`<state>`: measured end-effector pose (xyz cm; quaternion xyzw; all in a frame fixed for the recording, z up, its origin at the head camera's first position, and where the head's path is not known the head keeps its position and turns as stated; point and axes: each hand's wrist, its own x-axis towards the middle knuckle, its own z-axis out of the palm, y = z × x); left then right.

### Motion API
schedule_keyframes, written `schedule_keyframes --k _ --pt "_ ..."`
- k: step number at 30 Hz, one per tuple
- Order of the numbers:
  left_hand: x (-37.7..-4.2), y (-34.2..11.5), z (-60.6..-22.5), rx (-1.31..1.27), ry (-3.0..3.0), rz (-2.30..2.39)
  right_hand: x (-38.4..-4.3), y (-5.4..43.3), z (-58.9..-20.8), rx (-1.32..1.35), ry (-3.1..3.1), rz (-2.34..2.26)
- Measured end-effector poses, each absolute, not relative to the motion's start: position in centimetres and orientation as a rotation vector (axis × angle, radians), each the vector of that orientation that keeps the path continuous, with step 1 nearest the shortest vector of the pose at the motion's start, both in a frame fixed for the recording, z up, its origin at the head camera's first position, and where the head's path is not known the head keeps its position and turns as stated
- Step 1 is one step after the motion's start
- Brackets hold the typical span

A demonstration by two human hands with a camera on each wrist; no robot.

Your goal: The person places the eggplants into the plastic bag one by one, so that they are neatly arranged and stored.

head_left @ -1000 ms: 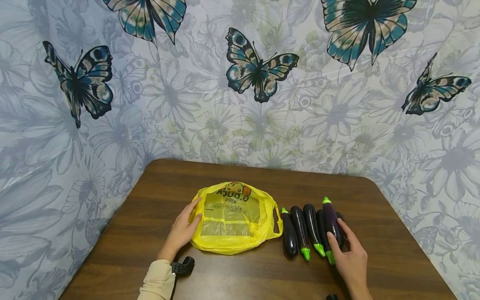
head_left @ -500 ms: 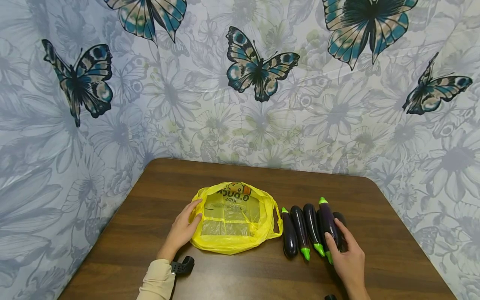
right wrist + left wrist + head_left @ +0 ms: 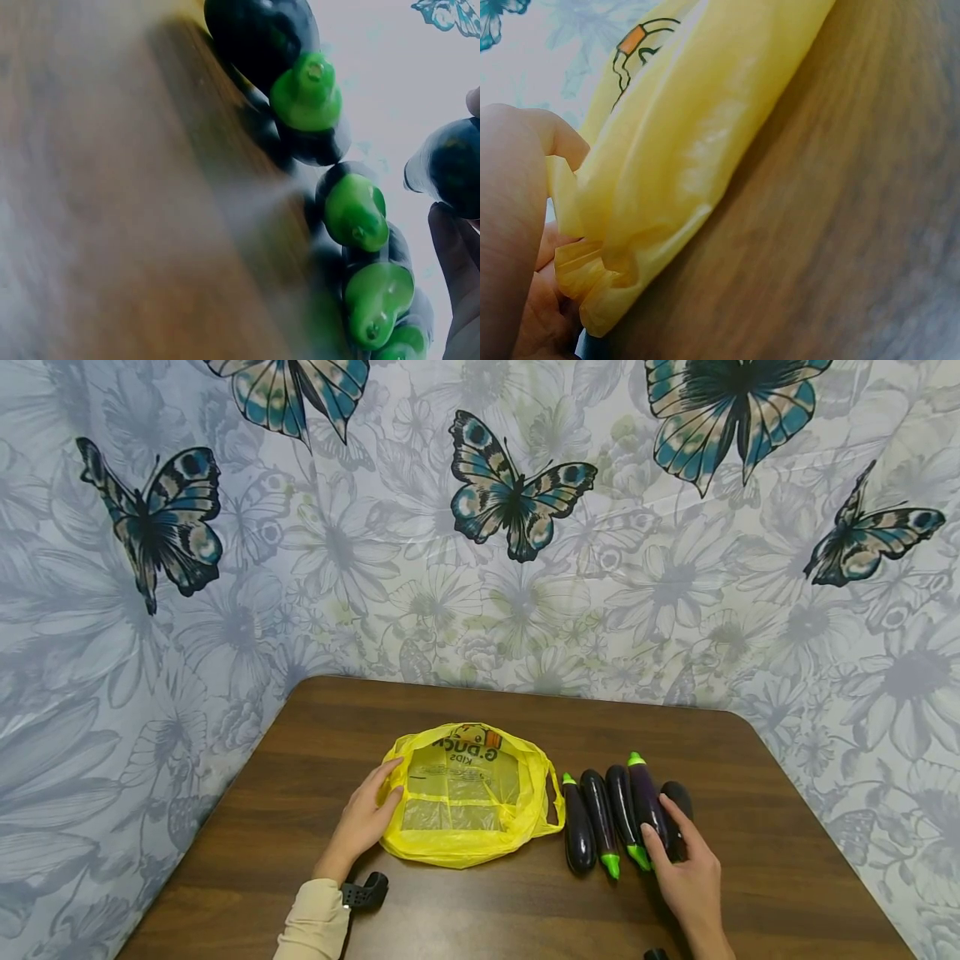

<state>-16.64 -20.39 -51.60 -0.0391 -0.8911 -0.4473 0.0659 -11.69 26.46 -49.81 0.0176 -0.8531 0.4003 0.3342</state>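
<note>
A yellow plastic bag (image 3: 536, 768) lies on the brown table with its mouth facing me. My left hand (image 3: 365, 818) holds the left side of its rim; the left wrist view shows the bunched bag edge (image 3: 592, 262) between thumb and fingers. To the right of the bag, several dark eggplants lie side by side, among them the leftmost one (image 3: 579, 831) and the far right one (image 3: 677, 797). My right hand (image 3: 692, 877) grips an eggplant (image 3: 645, 793) with its green stem end pointing away. In the right wrist view this eggplant (image 3: 454, 169) is above the row, which it partly hides.
The wooden table (image 3: 465, 910) reaches back to a wall covering (image 3: 420, 635) with flowers and butterflies. A black wrist strap (image 3: 365, 893) is on the left wrist. Green stems (image 3: 358, 214) of the row face the right wrist camera.
My right hand has moved a little left with the eggplant, which now covers another eggplant in the row and shows more of the far right one. The left hand and bag stay put.
</note>
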Motion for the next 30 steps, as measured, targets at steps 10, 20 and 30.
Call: schedule_keyframes --k 10,20,30 --pt "-16.6 -20.5 -51.4 -0.110 -2.698 -1.350 -11.7 25.7 -49.7 0.079 -2.224 1.085" --pt "-16.6 -20.5 -51.5 -0.118 -2.691 -1.374 -11.6 25.4 -49.6 0.073 -2.265 1.074" --pt "-16.6 -20.5 -51.6 -0.118 -2.681 -1.378 -11.5 24.8 -49.0 0.135 -2.238 1.067"
